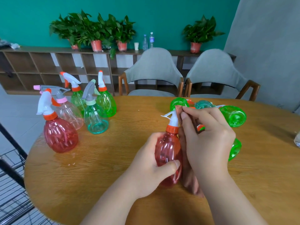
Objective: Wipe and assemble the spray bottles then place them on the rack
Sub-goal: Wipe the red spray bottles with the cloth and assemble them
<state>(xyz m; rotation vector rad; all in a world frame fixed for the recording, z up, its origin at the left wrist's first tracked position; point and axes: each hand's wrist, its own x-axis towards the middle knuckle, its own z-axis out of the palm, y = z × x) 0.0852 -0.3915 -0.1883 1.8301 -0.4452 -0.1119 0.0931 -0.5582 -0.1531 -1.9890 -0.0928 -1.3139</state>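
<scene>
Though glossy, ribbed red bottle (167, 153)

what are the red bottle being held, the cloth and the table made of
The held red bottle looks like thin translucent plastic, glossy: highlights on its ribbed wall, light passing through. The cloth seems a soft brownish fabric, matte, hanging in folds. The table shows wood grain with slight sheen: wood or wood-look laminate, cannot tell which.

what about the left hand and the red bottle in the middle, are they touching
Touching. The head view shows the left hand gripping the red bottle, thumb pressed across its body.
</scene>
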